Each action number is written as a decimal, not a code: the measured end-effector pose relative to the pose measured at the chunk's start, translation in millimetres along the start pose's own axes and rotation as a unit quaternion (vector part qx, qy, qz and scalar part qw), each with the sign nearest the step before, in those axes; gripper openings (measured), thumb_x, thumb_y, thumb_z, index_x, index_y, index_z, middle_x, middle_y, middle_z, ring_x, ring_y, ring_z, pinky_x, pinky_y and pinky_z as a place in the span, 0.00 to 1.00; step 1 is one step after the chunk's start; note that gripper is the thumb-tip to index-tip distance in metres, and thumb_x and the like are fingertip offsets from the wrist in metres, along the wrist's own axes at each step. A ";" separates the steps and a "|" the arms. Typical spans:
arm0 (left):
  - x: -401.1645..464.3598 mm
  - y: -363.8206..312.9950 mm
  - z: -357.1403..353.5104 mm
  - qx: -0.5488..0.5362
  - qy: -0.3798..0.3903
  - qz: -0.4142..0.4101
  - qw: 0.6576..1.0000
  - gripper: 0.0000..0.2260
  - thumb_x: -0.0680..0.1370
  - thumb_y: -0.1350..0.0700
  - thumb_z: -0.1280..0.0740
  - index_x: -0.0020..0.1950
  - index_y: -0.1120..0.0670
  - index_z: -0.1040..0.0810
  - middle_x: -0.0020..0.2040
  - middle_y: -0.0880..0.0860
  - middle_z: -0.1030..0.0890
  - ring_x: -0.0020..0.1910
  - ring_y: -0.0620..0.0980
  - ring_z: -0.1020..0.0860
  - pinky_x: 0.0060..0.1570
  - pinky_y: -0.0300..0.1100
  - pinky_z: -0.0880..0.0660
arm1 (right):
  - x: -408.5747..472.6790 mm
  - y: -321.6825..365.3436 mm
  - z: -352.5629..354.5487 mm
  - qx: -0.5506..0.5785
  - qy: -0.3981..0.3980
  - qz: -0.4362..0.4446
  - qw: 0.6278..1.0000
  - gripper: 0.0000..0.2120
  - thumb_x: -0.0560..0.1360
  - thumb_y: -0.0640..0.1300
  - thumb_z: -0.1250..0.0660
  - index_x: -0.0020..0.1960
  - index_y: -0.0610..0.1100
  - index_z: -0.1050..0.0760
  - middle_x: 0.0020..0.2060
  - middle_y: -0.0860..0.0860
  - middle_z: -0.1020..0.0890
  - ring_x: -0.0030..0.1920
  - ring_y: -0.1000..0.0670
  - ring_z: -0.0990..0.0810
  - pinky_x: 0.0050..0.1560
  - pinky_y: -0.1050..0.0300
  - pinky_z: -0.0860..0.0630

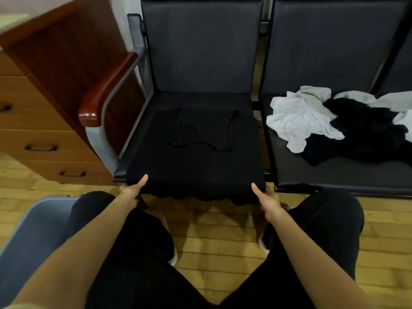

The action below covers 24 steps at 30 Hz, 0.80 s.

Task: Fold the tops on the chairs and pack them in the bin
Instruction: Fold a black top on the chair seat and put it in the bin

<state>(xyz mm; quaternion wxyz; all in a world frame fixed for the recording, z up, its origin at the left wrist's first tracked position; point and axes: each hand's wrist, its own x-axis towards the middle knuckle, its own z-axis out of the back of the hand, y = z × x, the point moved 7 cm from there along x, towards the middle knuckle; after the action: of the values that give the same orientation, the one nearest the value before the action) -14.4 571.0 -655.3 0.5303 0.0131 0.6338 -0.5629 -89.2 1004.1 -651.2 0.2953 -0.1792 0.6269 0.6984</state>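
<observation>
Both hands (pixel 131 192) (pixel 266 200) pinch black top's (pixel 196 159) near hem.

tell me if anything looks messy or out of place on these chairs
The pile of tops on the right chair is a crumpled heap of white, grey and black, unfolded. On the left chair the black top lies spread flat, its scalloped hem hanging over the seat's front edge, where the left hand and right hand pinch its corners. Nothing looks damaged.
</observation>
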 end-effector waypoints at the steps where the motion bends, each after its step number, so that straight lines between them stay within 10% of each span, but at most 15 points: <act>1: -0.9 -1.8 1.2 0.020 -0.017 -0.009 1.000 0.39 0.71 0.47 0.25 0.76 0.57 0.39 0.74 0.57 0.35 0.73 0.60 0.37 0.71 0.57 0.38 | -2.8 0.8 -0.2 -0.003 0.003 0.001 1.000 0.23 0.73 0.52 0.28 0.64 0.43 0.26 0.61 0.47 0.22 0.63 0.44 0.25 0.61 0.53 0.30; 6: -15.6 -19.5 5.5 0.189 -0.084 -0.103 0.973 0.31 0.74 0.46 0.29 0.69 0.64 0.30 0.67 0.62 0.27 0.65 0.65 0.29 0.66 0.54 0.31 | -5.0 -5.7 1.6 -0.025 0.015 -0.032 0.999 0.36 0.69 0.58 0.26 0.71 0.44 0.33 0.66 0.47 0.26 0.67 0.43 0.29 0.67 0.47 0.33; 10: -35.7 -45.0 10.7 0.305 -0.110 -0.167 0.931 0.22 0.78 0.52 0.32 0.65 0.65 0.28 0.63 0.64 0.25 0.63 0.64 0.27 0.60 0.51 0.29 | -13.7 -0.9 -0.7 -0.124 0.039 -0.024 0.991 0.25 0.74 0.45 0.28 0.68 0.39 0.29 0.65 0.43 0.24 0.65 0.42 0.26 0.55 0.54 0.31; 24: -73.0 -95.1 42.1 0.181 -0.018 -0.283 0.942 0.09 0.81 0.51 0.37 0.45 0.55 0.26 0.42 0.52 0.24 0.46 0.51 0.23 0.43 0.38 0.30 | -54.1 49.7 11.8 0.066 0.069 0.067 0.993 0.18 0.77 0.39 0.32 0.66 0.38 0.29 0.56 0.43 0.19 0.54 0.45 0.19 0.55 0.48 0.21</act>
<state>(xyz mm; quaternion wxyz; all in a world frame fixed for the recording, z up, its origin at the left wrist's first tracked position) -13.2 547.9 -530.3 0.3493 -0.0812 0.4896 -0.7948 -78.3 1003.5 -577.6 0.2151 -0.1648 0.7014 0.6593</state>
